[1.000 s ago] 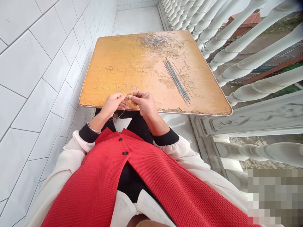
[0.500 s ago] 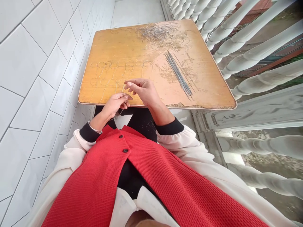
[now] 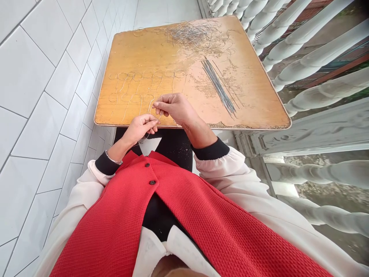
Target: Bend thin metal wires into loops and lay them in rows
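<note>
On the wooden tabletop (image 3: 129, 50) lies a diagonal bundle of straight wires (image 3: 219, 88). Over the near edge, the right hand (image 3: 175, 108) grips a thin wire (image 3: 159, 115) pointing toward the body; the left hand (image 3: 140, 129) curls just below, its grip unclear.

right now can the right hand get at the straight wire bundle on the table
Probably yes: the right hand is over the tabletop, with only scuffed surface between it and the wire bundle.
</note>
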`<state>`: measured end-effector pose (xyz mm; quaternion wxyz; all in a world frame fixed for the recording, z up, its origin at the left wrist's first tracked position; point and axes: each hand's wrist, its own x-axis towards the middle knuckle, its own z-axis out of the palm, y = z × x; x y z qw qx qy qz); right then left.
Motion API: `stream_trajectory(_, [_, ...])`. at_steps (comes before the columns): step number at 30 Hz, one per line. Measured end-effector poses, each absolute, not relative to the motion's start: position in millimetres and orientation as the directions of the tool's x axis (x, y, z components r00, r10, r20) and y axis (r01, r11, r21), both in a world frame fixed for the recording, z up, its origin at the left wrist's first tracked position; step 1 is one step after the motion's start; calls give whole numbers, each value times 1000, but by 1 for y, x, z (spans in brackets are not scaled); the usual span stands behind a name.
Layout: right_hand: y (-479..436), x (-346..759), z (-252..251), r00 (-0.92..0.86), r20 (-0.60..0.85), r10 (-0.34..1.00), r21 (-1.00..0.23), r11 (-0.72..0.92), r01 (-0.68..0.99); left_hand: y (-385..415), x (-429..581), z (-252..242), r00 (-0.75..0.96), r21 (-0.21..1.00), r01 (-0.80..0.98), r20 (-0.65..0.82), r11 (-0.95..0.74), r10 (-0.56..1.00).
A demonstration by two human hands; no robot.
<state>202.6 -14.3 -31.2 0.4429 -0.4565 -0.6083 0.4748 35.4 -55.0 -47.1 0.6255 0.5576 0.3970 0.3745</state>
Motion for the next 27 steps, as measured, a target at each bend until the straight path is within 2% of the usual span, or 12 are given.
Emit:
stream_trajectory(4, [-20,202,-28,-134,213,968,-929,243,278,-53,31,-40,375,993,-35,-95,116,922])
stream_trajectory(8, [-25,202,-31,-165,278,946,-890,318,325,-46,32,-33,219,997,-50,-42,54,975])
stream_trajectory(15, [-40,205,-44,-86,285,955,-879,296,375,-49,35,-28,70,1000,-7,27,-26,997])
stream_trajectory(21, [-42,197,-49,67,221,973,-960,204,192,-55,41,-39,49,999,-20,36,-35,998])
stream_trajectory(27, [-42,194,-49,72,188,980,-980,182,82,-55,43,-40,22,998,-57,37,-36,999])
